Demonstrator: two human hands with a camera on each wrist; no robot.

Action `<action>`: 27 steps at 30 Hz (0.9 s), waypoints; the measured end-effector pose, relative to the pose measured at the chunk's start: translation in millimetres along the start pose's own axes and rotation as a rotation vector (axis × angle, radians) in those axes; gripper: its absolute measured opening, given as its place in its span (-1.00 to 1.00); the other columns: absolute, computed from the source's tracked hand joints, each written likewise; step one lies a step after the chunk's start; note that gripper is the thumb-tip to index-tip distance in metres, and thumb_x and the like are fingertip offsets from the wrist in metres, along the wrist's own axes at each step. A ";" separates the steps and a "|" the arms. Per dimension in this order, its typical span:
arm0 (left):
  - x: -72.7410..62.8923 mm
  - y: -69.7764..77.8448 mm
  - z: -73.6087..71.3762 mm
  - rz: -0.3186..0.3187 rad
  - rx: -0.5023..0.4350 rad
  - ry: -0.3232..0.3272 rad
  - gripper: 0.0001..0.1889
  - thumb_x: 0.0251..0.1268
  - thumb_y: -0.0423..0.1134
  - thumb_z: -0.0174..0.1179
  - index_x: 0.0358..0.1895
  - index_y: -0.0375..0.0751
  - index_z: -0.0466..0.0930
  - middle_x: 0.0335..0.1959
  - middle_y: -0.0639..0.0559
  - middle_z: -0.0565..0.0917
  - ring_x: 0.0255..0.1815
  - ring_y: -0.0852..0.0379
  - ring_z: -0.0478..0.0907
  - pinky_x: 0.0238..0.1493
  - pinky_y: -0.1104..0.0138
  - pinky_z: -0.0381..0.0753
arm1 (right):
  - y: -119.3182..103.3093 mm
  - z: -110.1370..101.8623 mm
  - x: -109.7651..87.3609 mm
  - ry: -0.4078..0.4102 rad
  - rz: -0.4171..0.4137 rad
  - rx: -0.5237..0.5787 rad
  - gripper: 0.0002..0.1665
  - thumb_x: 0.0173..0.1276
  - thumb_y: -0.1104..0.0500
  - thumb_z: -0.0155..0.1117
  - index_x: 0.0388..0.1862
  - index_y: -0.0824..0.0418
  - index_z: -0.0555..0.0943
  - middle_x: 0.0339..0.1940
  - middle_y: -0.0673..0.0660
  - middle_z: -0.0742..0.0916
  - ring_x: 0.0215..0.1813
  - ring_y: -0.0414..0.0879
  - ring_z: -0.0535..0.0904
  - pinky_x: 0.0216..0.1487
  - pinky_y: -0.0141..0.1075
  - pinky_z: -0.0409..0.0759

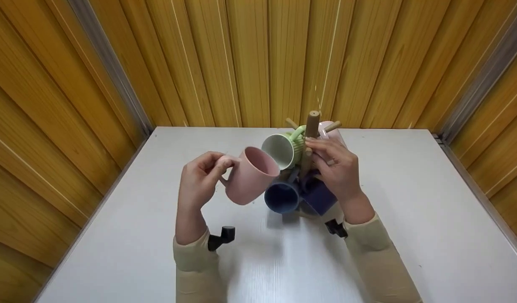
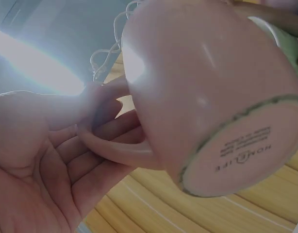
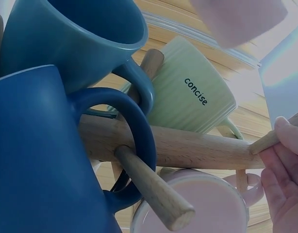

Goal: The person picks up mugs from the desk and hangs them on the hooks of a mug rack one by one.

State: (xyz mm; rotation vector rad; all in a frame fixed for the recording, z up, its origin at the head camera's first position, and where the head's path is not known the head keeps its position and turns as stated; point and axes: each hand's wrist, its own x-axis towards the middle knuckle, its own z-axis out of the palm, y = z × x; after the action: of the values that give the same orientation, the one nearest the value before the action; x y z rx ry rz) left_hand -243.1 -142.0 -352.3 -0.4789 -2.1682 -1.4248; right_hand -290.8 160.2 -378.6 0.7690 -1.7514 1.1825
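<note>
My left hand (image 1: 197, 181) pinches the handle of a pink mug (image 1: 248, 179) and holds it tilted above the table, left of a wooden mug tree (image 1: 312, 124). Printing shows on the mug's base in the left wrist view. With thumb and fingers, my right hand (image 1: 338, 168) pinches an upper peg (image 3: 265, 143) of the tree, which carries no mug. A light green ribbed mug (image 3: 192, 90) marked "concise" hangs on the tree's left side. Lower down hang a teal-blue mug (image 1: 281, 197) and a dark blue mug (image 1: 319, 198). Another pink mug (image 3: 197, 206) hangs at the back right.
A white table (image 1: 128, 252) lies under the mug tree. Wood-patterned panel walls (image 1: 241, 63) enclose it behind and at both sides. Black wrist mounts (image 1: 222, 238) sit on both sleeves.
</note>
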 end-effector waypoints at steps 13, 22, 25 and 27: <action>-1.5 15.9 43.6 0.049 -0.129 -0.254 -0.86 0.38 -0.28 0.33 -0.20 -0.32 0.76 -0.33 -0.15 0.80 -0.44 0.09 0.67 -0.41 0.32 0.72 | -0.3 -4.1 -3.2 -0.040 -0.024 -0.033 -0.60 0.19 0.56 0.43 0.01 0.33 0.77 -0.05 0.26 0.84 0.12 -0.17 0.73 0.34 -0.42 0.57; -4.8 22.9 57.4 0.060 -0.104 -0.315 -0.85 0.39 -0.24 0.33 -0.23 -0.27 0.77 -0.36 -0.10 0.80 -0.43 -0.05 0.69 -0.33 0.41 0.68 | -33.7 -29.2 -7.1 -0.044 -0.076 0.072 -0.56 0.18 0.49 0.48 0.07 0.43 0.69 -0.02 0.30 0.78 0.08 -0.14 0.69 0.12 -0.46 0.63; -5.9 23.8 61.1 0.083 -0.101 -0.332 -0.86 0.39 -0.24 0.34 -0.24 -0.26 0.78 -0.37 -0.09 0.81 -0.41 0.10 0.67 -0.29 0.42 0.67 | -50.2 -42.1 -10.2 -0.251 -0.091 0.074 -0.39 0.09 0.21 0.67 0.11 0.37 0.65 0.02 0.27 0.72 0.08 -0.08 0.62 0.12 -0.49 0.56; -6.6 25.1 63.3 0.102 -0.097 -0.343 -0.86 0.38 -0.25 0.34 -0.23 -0.27 0.77 -0.40 -0.09 0.80 -0.44 0.21 0.62 -0.33 0.44 0.64 | -59.3 -48.5 -13.4 -0.432 -0.051 0.011 -0.13 0.00 0.01 0.73 0.29 0.23 0.59 0.22 0.20 0.65 0.25 -0.04 0.55 0.28 -0.52 0.46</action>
State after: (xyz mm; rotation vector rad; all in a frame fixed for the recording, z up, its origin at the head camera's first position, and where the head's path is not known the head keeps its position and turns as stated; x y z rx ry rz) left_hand -237.6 -74.0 -358.2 -0.9148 -2.3013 -1.4842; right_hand -219.7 184.4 -358.3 1.1327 -2.0584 1.0447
